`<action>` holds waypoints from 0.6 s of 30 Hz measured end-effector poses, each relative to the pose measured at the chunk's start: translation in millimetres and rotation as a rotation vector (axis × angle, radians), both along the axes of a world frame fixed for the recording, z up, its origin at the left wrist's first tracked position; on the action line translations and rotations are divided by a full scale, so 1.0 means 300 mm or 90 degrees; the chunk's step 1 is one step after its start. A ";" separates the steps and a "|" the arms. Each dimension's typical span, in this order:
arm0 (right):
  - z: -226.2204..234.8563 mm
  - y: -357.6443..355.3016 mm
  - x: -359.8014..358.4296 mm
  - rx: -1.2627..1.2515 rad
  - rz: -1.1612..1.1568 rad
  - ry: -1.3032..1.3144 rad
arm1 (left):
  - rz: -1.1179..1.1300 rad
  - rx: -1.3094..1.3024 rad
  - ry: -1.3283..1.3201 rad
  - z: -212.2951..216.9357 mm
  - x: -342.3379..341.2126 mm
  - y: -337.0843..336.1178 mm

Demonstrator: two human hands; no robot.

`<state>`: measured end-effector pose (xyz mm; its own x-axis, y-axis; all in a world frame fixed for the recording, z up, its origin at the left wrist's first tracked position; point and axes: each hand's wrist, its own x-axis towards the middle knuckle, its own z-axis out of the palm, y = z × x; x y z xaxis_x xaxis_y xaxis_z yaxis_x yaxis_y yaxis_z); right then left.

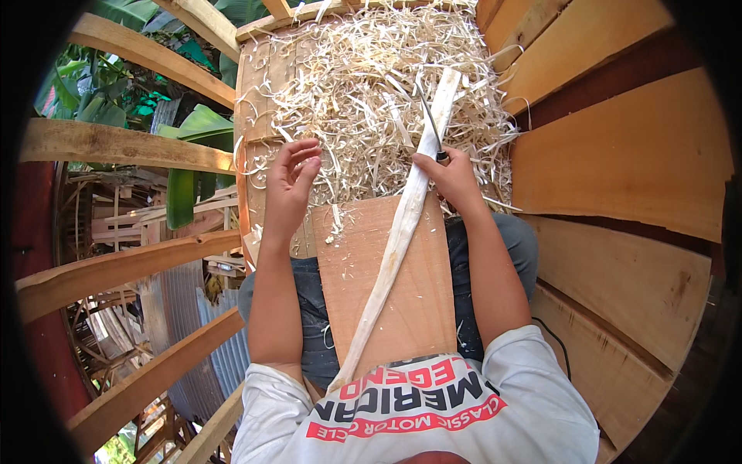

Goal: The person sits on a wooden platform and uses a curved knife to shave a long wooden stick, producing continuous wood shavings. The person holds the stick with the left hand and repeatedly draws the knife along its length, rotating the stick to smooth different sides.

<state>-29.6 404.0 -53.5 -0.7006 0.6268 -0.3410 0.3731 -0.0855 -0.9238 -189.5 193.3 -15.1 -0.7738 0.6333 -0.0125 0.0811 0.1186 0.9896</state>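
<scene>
A long, pale strip of split wood (402, 232) is laid lengthwise down a flat wooden board (421, 309) that rests across the person's lap. The right hand (452, 176) is closed around a dark-handled knife (433, 127), whose thin blade runs up and away from the fingers along the upper part of the strip; the right thumb is pressed against the strip just beside the handle. The strip's upper end is seen beyond the right fingers, lying on a heap of wood shavings (363, 85), while its lower end tapers toward the person's white printed shirt (417, 410), well below both hands.

The left hand (292, 182) is held up with nothing in it, its fingers loosely curled and half open, palm turned toward the right. It is kept well apart from the strip, to the left of the board's top edge. Just beyond its fingertips the shavings are spread over the plank floor (259, 93). A few loose curls are scattered on the board between the two hands. Wide wooden planks (618, 155) are seen to the right of the right hand, and a wooden railing (116, 143) with green leaves behind it to the left of the left hand.
</scene>
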 end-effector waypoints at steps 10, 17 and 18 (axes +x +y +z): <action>-0.032 -0.004 0.005 -0.025 -0.022 0.005 | -0.044 -0.163 0.191 0.010 0.031 0.024; 0.032 -0.030 0.022 0.017 -0.128 0.136 | -0.069 -0.066 0.302 0.063 0.114 0.018; 0.056 -0.036 0.025 0.027 -0.148 0.156 | -0.110 -0.074 0.260 0.085 0.126 0.007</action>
